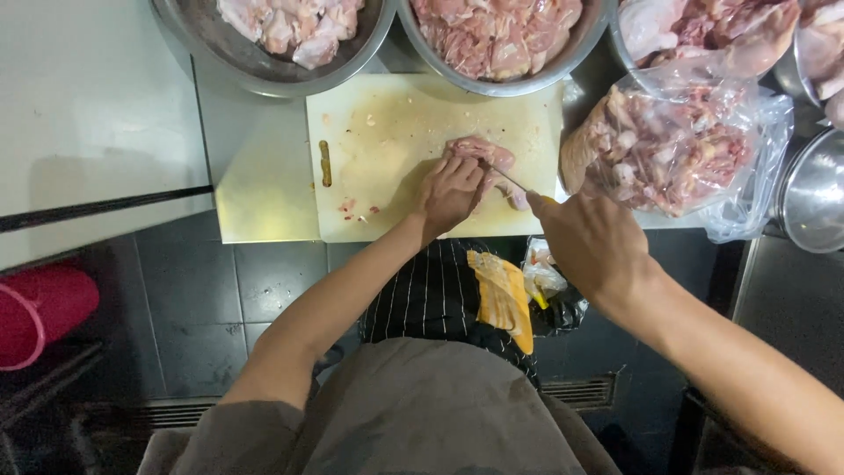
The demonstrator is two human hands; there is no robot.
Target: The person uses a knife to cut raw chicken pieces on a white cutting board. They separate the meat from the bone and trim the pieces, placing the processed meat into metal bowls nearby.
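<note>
A raw chicken piece (482, 157) lies on the cream cutting board (387, 141) just above the middle of the frame, toward the board's right half. It looks soft, wet and slippery — meat that would slide and sag under pressure instead of holding its shape — so it is probably best pinned flat from above, with fingertips kept back from the blade.

The left hand (448, 189) does this: its fingers are curled and pressed down on the near edge of the chicken piece, touching the meat and not closed around it. The right hand (591, 242), lower right of the board, is closed tight around the handle of a knife (510, 179), whose thin blade slants up and left into the meat just beside the left fingers.

Along the top edge sit two steel bowls of cut chicken (492, 35) (a third shows at the upper right), and a clear plastic bag of chicken pieces (673, 145) rests on the tabletop (255, 185) right of the board. A striped apron (431, 295) hangs below the board's front edge — dark floor tiles lie beyond it.
</note>
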